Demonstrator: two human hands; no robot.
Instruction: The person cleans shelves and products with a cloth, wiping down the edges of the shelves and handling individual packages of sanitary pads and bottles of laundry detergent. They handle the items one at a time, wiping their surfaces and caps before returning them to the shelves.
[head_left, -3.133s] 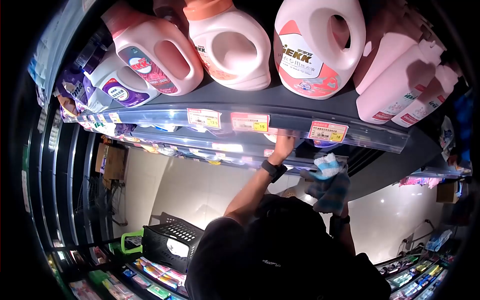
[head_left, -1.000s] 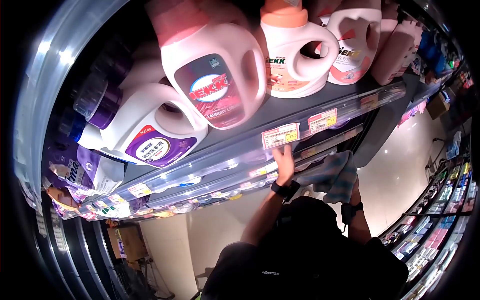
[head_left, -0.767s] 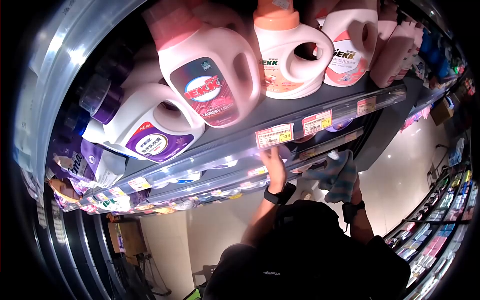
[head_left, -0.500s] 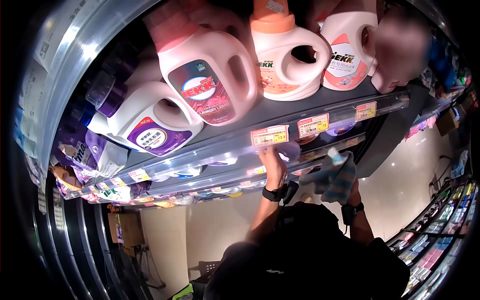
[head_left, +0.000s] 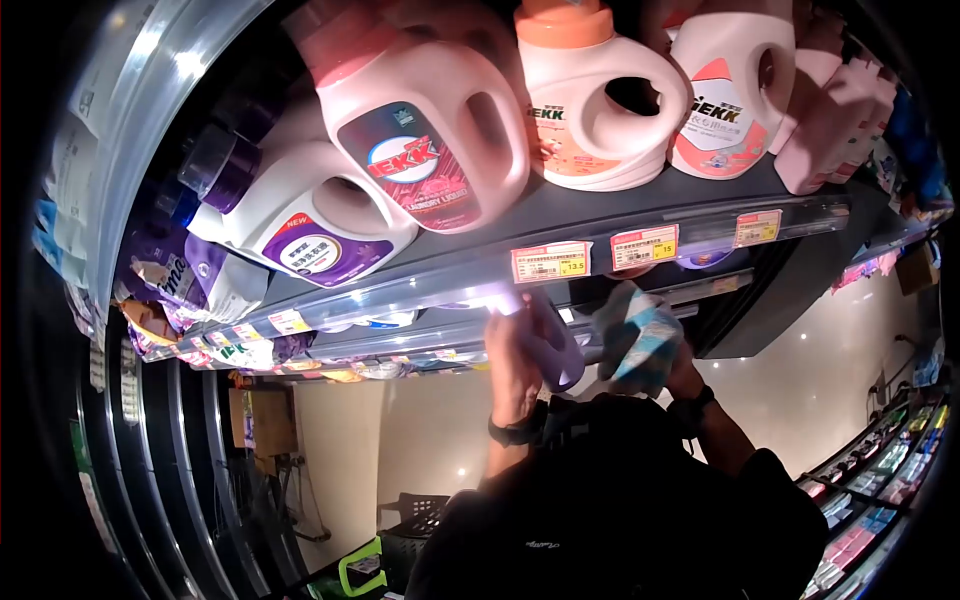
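Holding a heavy-looking bottle (head_left: 559, 352), best gripped round its body, in seemingly curled fingers of the left hand (head_left: 512, 372), and soft cloth (head_left: 643, 335) in a clenched right hand (head_left: 685, 374).

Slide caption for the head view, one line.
Left hand holds a purple bottle, right hand a striped cloth, below shelved pink bottles.

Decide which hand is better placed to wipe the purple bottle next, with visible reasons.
Probably the right hand: it holds the striped cloth beside the purple bottle, while the left hand is occupied holding that bottle.
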